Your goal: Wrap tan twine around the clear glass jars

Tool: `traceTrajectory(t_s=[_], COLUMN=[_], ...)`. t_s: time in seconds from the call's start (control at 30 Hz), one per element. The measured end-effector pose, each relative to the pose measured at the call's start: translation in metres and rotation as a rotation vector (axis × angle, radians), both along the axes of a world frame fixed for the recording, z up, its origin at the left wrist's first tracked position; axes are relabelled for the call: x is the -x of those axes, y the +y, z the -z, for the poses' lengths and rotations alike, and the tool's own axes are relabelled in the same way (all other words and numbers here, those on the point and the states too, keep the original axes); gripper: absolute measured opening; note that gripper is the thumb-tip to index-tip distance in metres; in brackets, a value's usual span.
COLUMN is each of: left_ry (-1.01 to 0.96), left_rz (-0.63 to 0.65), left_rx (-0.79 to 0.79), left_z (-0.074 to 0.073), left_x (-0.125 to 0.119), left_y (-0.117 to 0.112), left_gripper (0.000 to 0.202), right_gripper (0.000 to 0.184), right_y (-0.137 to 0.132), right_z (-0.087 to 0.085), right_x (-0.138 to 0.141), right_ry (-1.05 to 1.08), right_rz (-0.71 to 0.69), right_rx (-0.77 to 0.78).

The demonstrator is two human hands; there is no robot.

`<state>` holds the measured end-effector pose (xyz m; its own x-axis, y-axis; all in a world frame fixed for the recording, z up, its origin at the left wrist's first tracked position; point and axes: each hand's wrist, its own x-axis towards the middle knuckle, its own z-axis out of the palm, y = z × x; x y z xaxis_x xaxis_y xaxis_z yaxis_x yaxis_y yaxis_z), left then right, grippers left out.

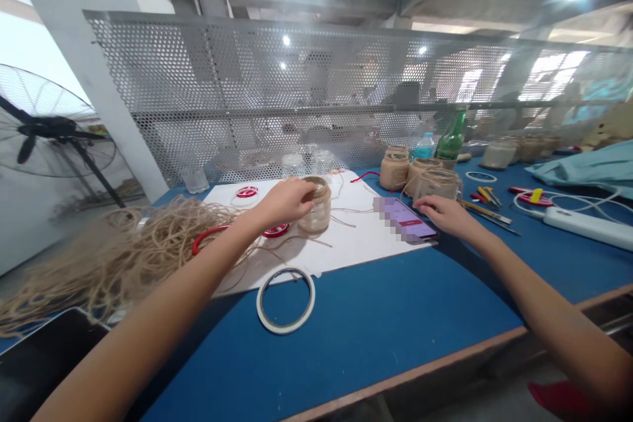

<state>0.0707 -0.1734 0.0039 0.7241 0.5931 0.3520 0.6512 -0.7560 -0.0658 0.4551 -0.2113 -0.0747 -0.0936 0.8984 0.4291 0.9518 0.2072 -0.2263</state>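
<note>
My left hand [291,199] is closed on the rim of a glass jar [315,214] with twine wound round its neck. The jar stands on a white sheet [356,234]. My right hand [448,214] hovers by the right edge of a phone [408,217] with a lit purple screen; its fingers reach leftward, loosely bent, and no held thing shows. Loose twine strands [316,242] lie about the jar's foot. A red and white lid [275,231] sits partly behind my left wrist, and another lid [246,192] lies farther back.
A heap of twine [143,257] covers the left side. One tape roll [285,330] lies in front on the blue table [386,316]. Twine-wrapped jars [394,168], a green bottle [451,135], cutters and pens [487,196], and a power strip [588,225] are to the right. A perforated metal screen [247,92] stands behind.
</note>
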Motion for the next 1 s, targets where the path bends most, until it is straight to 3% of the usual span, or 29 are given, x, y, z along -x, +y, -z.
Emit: traceTrajectory(t_s=[0.13,0.27,0.43,0.53,0.63,0.73,0.87,1.0], left_ry=[-0.048,-0.063,-0.060,-0.068,-0.101,-0.105,-0.120,-0.306], left_rz=[0.015,0.032,0.068,0.134,0.193,0.182,0.092,0.034], left_rx=[0.062,0.055,0.085,0.077,0.040,-0.009,-0.094,-0.114], left_z=[0.003,0.002,-0.005,-0.012,-0.020,-0.026,-0.026,-0.020], left_x=[0.001,0.001,-0.001,-0.003,-0.004,-0.004,-0.003,-0.010], left_y=[0.005,0.005,-0.005,-0.016,-0.026,-0.030,-0.028,-0.031], left_gripper=[0.010,0.007,0.007,0.008,0.009,0.013,0.015,0.019], right_gripper=[0.028,0.028,0.029,0.040,0.028,0.018,0.019,0.019], right_y=[-0.004,-0.013,-0.030,-0.033,-0.024,-0.009,0.005,0.008], right_z=[-0.011,-0.039,-0.080,-0.092,-0.097,-0.101,-0.110,-0.123], right_x=[0.011,0.037,0.106,0.151,0.181,0.191,0.189,0.185], right_ry=[0.052,0.137,-0.028,-0.124,-0.208,-0.239,-0.188,-0.035], right_rz=[-0.014,-0.100,-0.426,-0.515,-0.576,-0.558,-0.598,-0.634], right_rx=[-0.042,-0.135,-0.232,-0.294,-0.247,-0.157,-0.122,-0.118])
